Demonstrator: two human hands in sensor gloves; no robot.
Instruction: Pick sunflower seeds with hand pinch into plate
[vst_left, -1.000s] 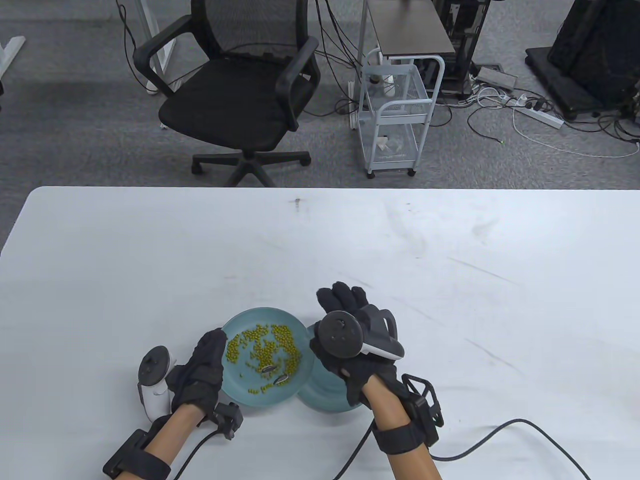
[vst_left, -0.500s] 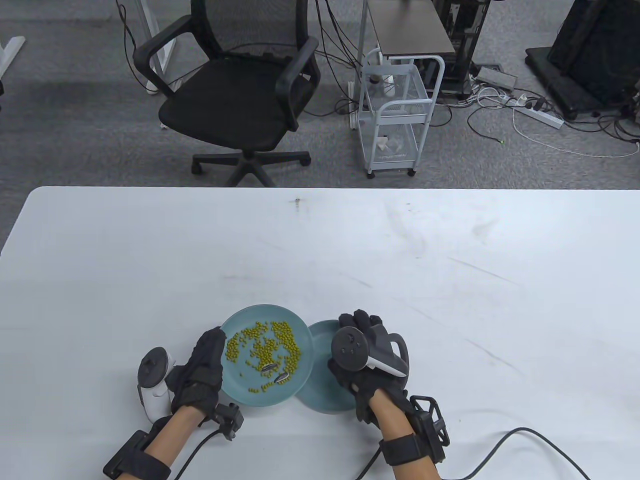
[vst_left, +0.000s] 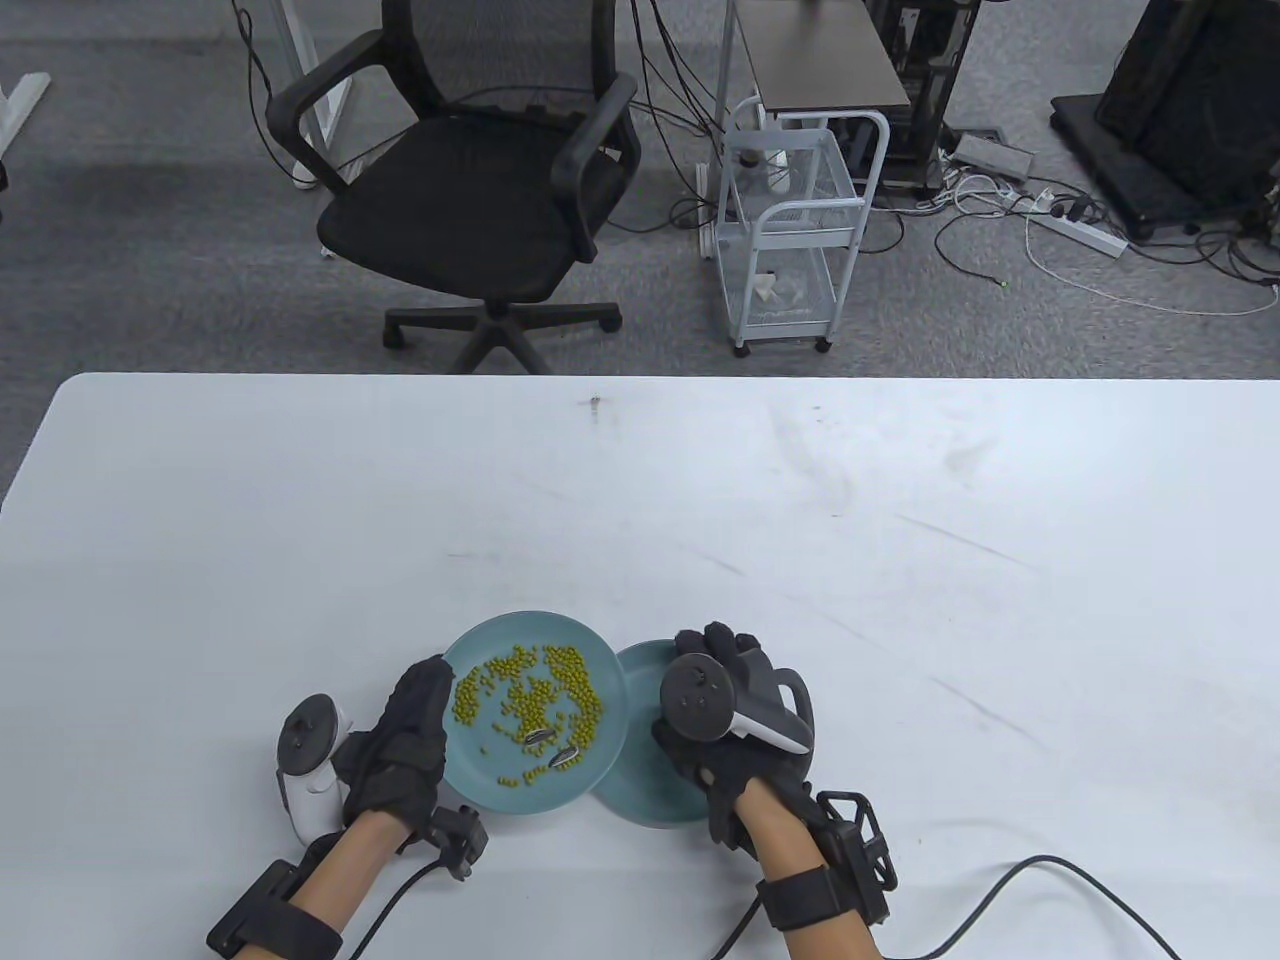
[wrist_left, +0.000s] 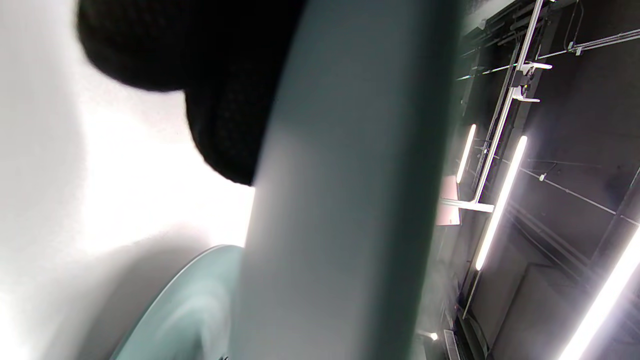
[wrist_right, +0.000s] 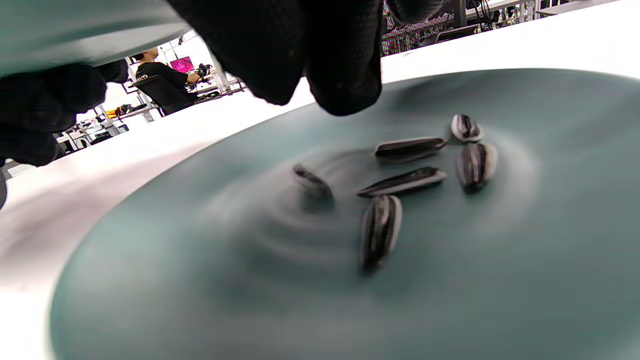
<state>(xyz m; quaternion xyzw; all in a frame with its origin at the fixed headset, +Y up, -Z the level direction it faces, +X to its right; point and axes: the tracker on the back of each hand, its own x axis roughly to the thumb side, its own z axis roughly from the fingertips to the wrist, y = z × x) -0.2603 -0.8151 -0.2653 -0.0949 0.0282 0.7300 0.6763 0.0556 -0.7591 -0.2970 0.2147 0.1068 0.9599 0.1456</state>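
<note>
The left hand (vst_left: 405, 735) is gripping the rim of the tilted plate (vst_left: 540, 640) of green beans and two sunflower seeds (vst_left: 552, 748). The right hand's (vst_left: 730, 740) fingers (wrist_right: 345, 65) are hovering pressed together just above six seeds (wrist_right: 400, 182) lying in the second plate (wrist_right: 200, 280) on the worktop (vst_left: 900, 560).

I see 2 teal plates. The left plate (vst_left: 470, 770) sits raised, its right edge overlapping the right plate (vst_left: 640, 670), and it carries a scatter of small green beans (vst_left: 530, 690) plus 2 striped sunflower seeds (vst_left: 552, 748) near its near-right side. The right plate lies flat on the counter, and my right wrist view shows 6 dark striped seeds (wrist_right: 400, 182) lying loose near its middle.
</note>
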